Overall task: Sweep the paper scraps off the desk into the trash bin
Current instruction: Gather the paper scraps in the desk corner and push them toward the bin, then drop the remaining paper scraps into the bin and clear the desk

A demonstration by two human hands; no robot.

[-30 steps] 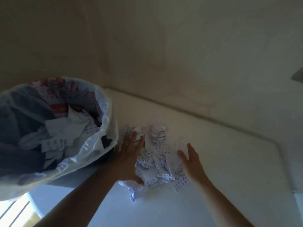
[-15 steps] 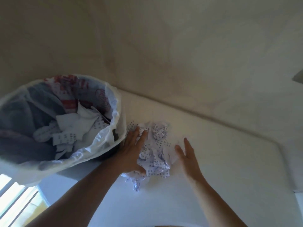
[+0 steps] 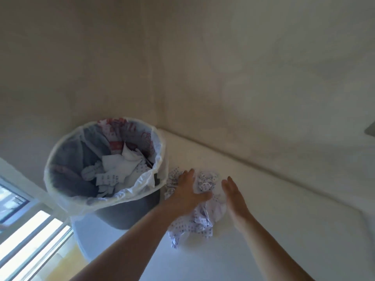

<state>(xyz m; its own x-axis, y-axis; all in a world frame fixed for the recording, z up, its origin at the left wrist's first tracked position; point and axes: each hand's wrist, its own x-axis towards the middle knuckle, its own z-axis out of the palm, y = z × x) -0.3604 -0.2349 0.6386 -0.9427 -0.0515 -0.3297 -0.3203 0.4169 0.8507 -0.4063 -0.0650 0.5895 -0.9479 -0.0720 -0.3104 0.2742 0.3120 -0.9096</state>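
Scraps (image 3: pixel 199 211) btwn both hands' fingers (image 3: pixel 188 175).

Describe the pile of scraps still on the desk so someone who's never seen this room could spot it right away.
Find the white desk against the beige wall, with a lined trash bin at its left edge. Just right of the bin, between the left hand and right hand, lies the pile. Unlike the scraps already in the bin, it is crumpled on the desktop.

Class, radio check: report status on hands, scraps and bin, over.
Left hand flat on scraps, right hand open beside them. Paper scraps piled on desk, some already in trash bin. Path clear.
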